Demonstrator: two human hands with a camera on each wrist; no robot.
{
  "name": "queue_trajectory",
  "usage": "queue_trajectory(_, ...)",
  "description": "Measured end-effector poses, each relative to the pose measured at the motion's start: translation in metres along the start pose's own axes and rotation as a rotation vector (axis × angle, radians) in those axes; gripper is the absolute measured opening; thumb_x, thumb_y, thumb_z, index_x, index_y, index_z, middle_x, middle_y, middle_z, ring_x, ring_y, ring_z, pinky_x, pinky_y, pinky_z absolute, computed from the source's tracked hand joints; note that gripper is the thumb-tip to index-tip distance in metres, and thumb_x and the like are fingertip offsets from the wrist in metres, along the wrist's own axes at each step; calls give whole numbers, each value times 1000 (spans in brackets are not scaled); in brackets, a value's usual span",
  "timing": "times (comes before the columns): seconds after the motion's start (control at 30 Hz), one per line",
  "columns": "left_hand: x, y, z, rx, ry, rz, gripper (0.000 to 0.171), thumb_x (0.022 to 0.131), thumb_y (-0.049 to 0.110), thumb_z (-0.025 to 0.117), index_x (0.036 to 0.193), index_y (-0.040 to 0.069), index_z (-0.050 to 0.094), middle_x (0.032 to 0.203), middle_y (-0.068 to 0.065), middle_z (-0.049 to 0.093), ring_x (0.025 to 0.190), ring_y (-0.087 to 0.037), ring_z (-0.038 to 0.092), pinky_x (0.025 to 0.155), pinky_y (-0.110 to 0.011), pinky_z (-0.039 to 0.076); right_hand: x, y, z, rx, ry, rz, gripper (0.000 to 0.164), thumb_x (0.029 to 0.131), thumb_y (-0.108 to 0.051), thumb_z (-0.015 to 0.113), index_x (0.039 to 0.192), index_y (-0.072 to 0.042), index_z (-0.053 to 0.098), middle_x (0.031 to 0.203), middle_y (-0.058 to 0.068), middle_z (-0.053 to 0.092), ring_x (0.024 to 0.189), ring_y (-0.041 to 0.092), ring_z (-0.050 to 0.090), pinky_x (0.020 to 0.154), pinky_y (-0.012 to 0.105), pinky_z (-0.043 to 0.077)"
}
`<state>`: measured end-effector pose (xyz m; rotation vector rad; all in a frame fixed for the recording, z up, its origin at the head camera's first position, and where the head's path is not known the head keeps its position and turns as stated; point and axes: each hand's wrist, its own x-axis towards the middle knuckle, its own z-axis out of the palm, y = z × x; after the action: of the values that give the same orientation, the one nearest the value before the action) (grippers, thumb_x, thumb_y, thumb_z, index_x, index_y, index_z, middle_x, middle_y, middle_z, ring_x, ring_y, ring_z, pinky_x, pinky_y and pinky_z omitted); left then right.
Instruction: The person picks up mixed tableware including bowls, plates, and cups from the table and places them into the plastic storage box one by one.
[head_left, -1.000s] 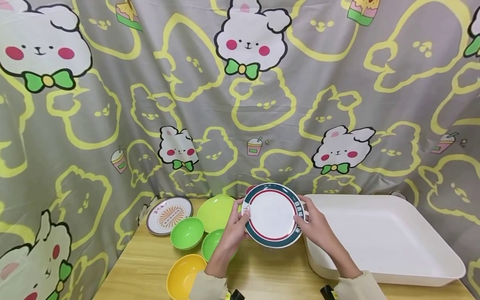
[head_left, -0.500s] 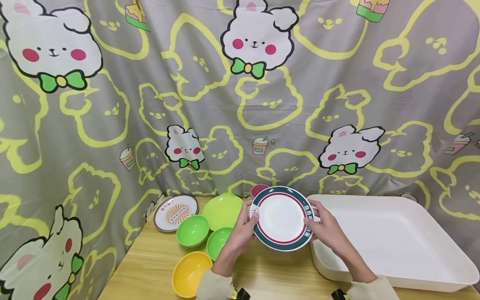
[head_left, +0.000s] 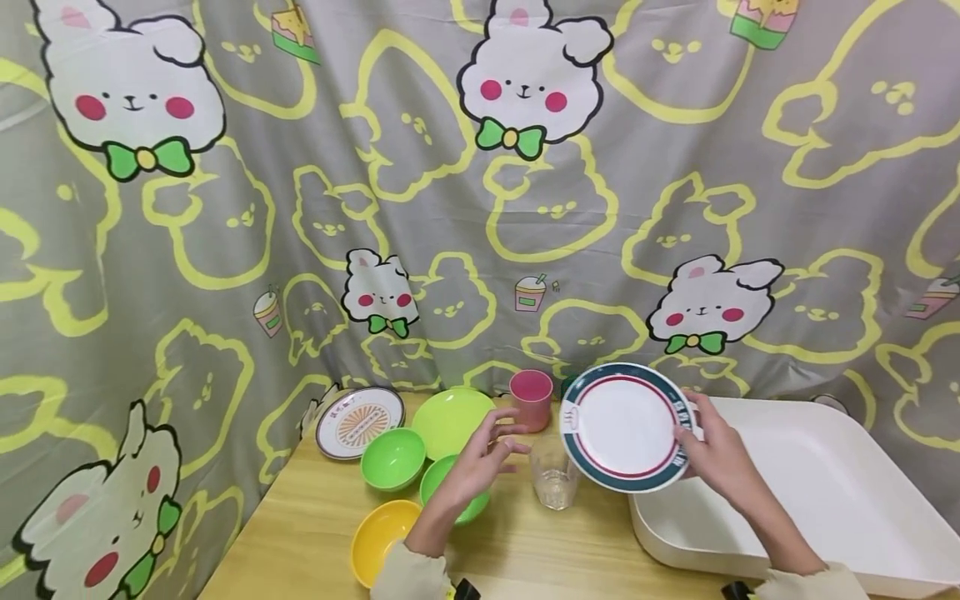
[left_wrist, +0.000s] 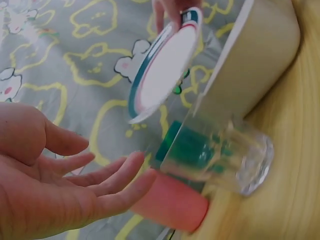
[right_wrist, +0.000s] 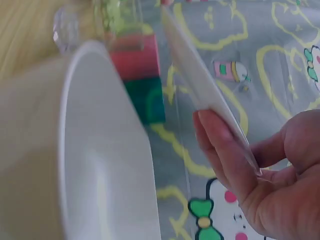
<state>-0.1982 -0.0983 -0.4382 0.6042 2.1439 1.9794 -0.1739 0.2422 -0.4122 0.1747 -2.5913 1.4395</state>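
My right hand point(head_left: 716, 446) pinches the right edge of a white plate point(head_left: 628, 427) with a dark teal rim and a red ring, thumb on its face and fingers behind. The plate is raised and tilted by the left wall of a white tub. Apart from it, my left hand point(head_left: 483, 458) holds nothing, its fingers loosely spread in the left wrist view. A clear glass point(head_left: 555, 479) stands on the table between the hands. Behind it are a pink cup point(head_left: 531, 400) and a teal cup point(left_wrist: 187, 145), which the plate mostly hides in the head view.
The large white tub point(head_left: 652, 546) takes up the table's right side. To the left stand green bowls point(head_left: 393, 460), a yellow bowl point(head_left: 384, 537), a lime plate point(head_left: 452, 417) and a patterned white plate point(head_left: 360, 423). A printed curtain point(head_left: 450, 208) hangs behind the wooden table point(head_left: 292, 533).
My left hand has let go of the plate and drawn away to the left. The right hand has carried the plate rightward, uncovering the glass and the pink cup.
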Motion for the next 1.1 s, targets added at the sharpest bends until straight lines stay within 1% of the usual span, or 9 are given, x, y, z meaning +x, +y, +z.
queue_trajectory(0.13, 0, 6, -7, 59, -16, 28, 37, 109, 3, 43, 146, -2, 41, 138, -30, 54, 121, -51, 57, 96, -60, 54, -5, 15, -23, -84, 29, 11, 53, 106, -4, 43, 152, 12, 21, 125, 49, 48, 69, 25, 71, 51, 33, 60)
queue_trajectory(0.23, -2, 13, -18, 132, 10, 43, 37, 109, 4, 43, 146, -1, 44, 138, -29, 54, 123, -47, 56, 97, -53, 55, -6, 22, -37, -113, 30, 33, 54, 107, -5, 41, 153, 13, 19, 125, 48, 47, 67, 24, 69, 51, 33, 60)
queue_trajectory(0.43, -7, 32, -56, 309, 160, 77, 39, 104, -4, 45, 142, 2, 50, 139, -23, 56, 129, -43, 52, 103, -50, 51, 1, 34, -47, -234, 83, 24, 53, 107, -8, 44, 150, 18, 25, 126, 49, 46, 70, 27, 69, 49, 30, 57)
queue_trajectory(0.57, -6, 42, -83, 369, 198, 91, 38, 105, -3, 45, 142, 1, 50, 140, -23, 55, 131, -43, 51, 106, -54, 48, 2, 42, -57, -333, 185, -17, 48, 104, -5, 46, 145, 18, 34, 119, 49, 51, 65, 28, 66, 46, 30, 53)
queue_trajectory(0.67, -7, 43, -100, 376, 221, 83, 38, 105, -4, 45, 143, 0, 48, 140, -25, 54, 132, -44, 50, 109, -55, 46, 0, 49, -70, -391, 219, -4, 48, 103, -5, 46, 144, 17, 35, 114, 48, 53, 62, 27, 63, 44, 31, 49)
queue_trajectory(0.73, -9, 42, -111, 363, 246, 75, 39, 105, -4, 45, 144, -1, 46, 140, -26, 54, 133, -45, 49, 110, -56, 45, -2, 55, -79, -429, 224, 10, 48, 103, -5, 46, 145, 17, 35, 113, 47, 53, 61, 29, 62, 45, 33, 47)
queue_trajectory(0.83, -14, 42, -127, 343, 291, 58, 40, 105, -5, 43, 145, 0, 43, 141, -28, 52, 133, -44, 49, 109, -54, 46, -2, 63, -93, -489, 225, 24, 49, 102, -4, 46, 145, 17, 35, 117, 48, 51, 75, 44, 62, 56, 46, 48)
queue_trajectory(0.97, -20, 42, -146, 350, 322, 61, 42, 106, -6, 41, 147, -1, 40, 142, -30, 51, 128, -44, 52, 101, -43, 51, -1, 74, -109, -550, 223, 44, 47, 101, -2, 46, 144, 15, 35, 121, 49, 47, 93, 59, 54, 69, 64, 43)
queue_trajectory(1.1, -23, 37, -160, 391, 352, 88, 41, 105, -7, 43, 146, -2, 42, 139, -30, 53, 122, -45, 55, 97, -44, 51, -1, 83, -121, -597, 224, 86, 48, 100, -3, 45, 144, 11, 34, 117, 48, 49, 88, 59, 54, 64, 65, 42)
